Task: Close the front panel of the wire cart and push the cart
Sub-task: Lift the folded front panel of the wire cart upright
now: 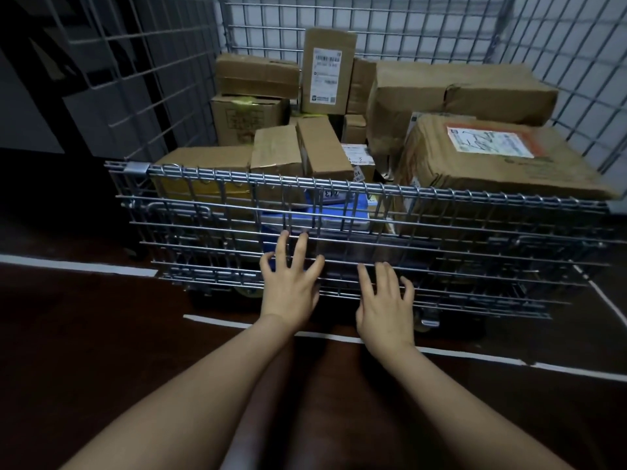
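Cart [576,79] front panel [441,252] hangs folded down, both the left hand [288,286] and right hand [385,307] spread-fingered against it, so closing and pushing remain.

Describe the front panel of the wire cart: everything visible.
The front panel is a grid of shiny grey metal wire, seemingly two layers, folded down across the cart's lower front. Its top edge reaches partway up the boxes behind it; the upper front stands open. A metal clip sits at its top left corner. The left hand and right hand lie spread against its lower middle.
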